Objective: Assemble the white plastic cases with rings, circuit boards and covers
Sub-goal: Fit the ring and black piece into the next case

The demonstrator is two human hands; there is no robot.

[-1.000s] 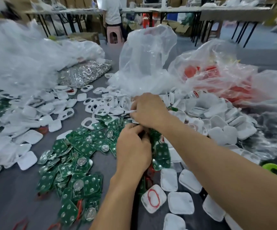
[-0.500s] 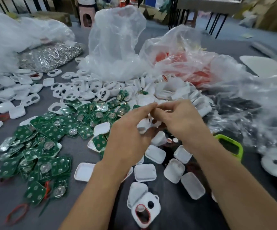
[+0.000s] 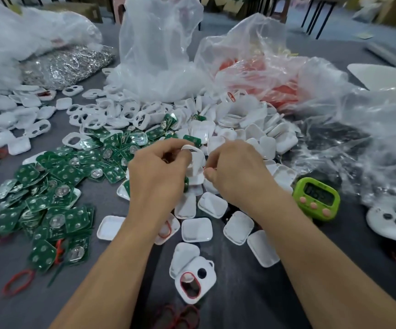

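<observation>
A white case (image 3: 196,162) is gripped in the curled fingers of the left hand (image 3: 159,176) and pinched at its edge by the right hand (image 3: 237,174), both raised over the table (image 3: 239,295), presumably so that parts can be fitted. Circuit boards (image 3: 61,186) and covers (image 3: 197,230) are kept within reach. The case's interior is hidden by the 2 hands.

Not much of the person in shot, just two arms, bare skin as far as the view goes. The left forearm (image 3: 111,269) and right forearm (image 3: 322,257) are slim and uncovered down to the wrists. The left grip (image 3: 159,176) and right grip (image 3: 237,176) are bare too, knuckles showing, nails too small to make out.
</observation>
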